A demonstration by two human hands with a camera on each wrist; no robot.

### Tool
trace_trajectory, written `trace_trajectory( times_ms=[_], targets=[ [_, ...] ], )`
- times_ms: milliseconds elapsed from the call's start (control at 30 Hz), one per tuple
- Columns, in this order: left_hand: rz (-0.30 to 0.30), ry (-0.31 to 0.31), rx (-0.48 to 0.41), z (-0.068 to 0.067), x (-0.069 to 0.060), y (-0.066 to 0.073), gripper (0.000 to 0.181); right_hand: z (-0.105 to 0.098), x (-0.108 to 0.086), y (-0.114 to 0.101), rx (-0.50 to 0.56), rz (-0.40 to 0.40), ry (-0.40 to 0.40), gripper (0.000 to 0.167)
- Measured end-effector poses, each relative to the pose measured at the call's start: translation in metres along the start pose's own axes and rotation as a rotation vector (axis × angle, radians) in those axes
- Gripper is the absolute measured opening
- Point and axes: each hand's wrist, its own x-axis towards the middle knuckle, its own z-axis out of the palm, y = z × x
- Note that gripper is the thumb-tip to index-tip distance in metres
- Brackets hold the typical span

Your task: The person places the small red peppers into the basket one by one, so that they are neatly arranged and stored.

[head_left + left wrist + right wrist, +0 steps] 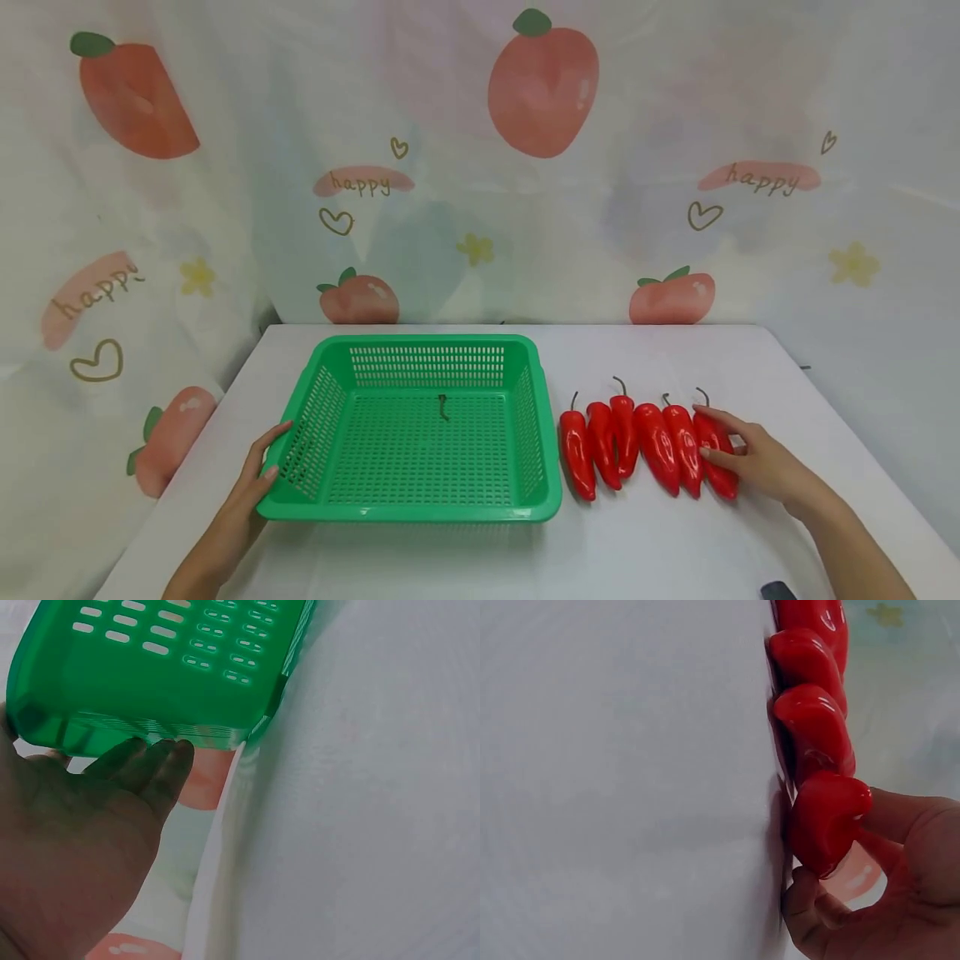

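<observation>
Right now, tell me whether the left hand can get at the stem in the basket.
Probably yes: the stem lies uncovered on the floor of the open basket. The left hand, though, is at the basket's left side and would have to clear that wall.

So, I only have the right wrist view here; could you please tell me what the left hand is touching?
Observer: The left hand is touching the left side of a green basket.
Operator: Thank you, and is anything inside it that I should know about?
Observer: Yes, a thin dark stem lies in there, toward the back.
Operator: I see; my picture cuts off the row on my side, so how many lie in it altogether?
Observer: The head view shows six red peppers.
</observation>
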Motion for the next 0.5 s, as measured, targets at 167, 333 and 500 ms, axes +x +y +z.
trace_trajectory(
  times_ms=[167,333,500],
  targets=[
    [-0.007,0.0,0.001,0.001,-0.0012,-0.0002,0.053,-0.0014,-0.0004,-0.0005,0.012,0.043,-0.043,0.085],
    [-0.016,-0.009,-0.025,0.0031,-0.0004,-0.001,0.054,-0.0036,-0.0043,-0.0024,0.009,0.084,-0.015,0.086],
    [-0.013,0.008,-0.032,0.0055,-0.0006,-0.0018,0.056,-0.0046,-0.0051,-0.0055,0.016,0.093,0.001,0.083]
  ],
)
